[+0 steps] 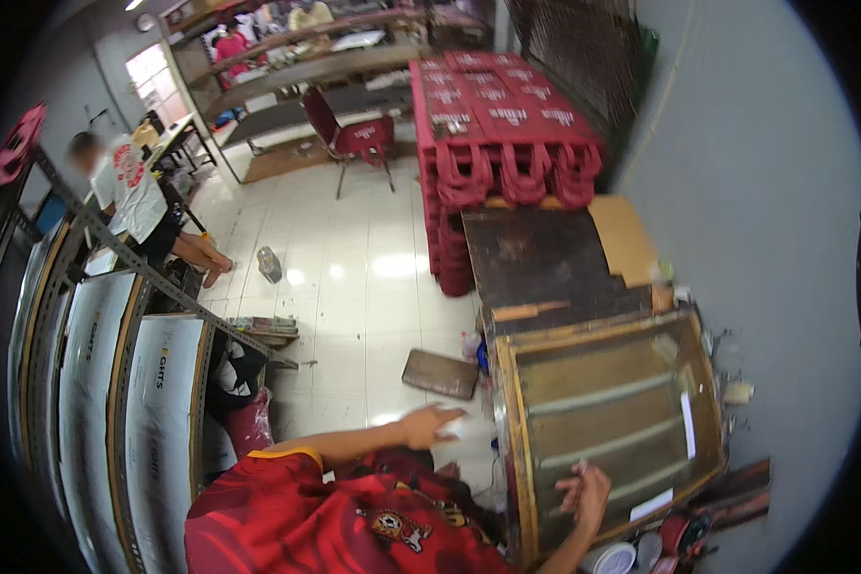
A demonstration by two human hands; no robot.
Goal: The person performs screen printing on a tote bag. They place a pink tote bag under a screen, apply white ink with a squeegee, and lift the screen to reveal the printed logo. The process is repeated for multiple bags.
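Note:
My left hand (pixel 430 427) reaches out over the floor, just left of a wooden-framed mesh screen (pixel 506 421). Its fingers are stretched out, slightly blurred, with nothing seen in them. Above the lower part of the screen is my right hand (pixel 585 494), its fingers loosely bent and apart; I see nothing held in it, and cannot tell whether it touches the mesh. Pale tubes show through the yellowish mesh. Two white strips lie near the screen's right side, one upright strip (pixel 688 425) and one slanted strip (pixel 651 504).
A dark board (pixel 536 253) adjoins the screen's far edge. Beyond it rise stacked red bags (pixel 507 105). A brown slab (pixel 440 374) lies on the tiled floor. Framed panels (pixel 163 411) fill a metal rack at left. A person (pixel 134 191) stands behind it. Tubs (pixel 610 559) sit lower right.

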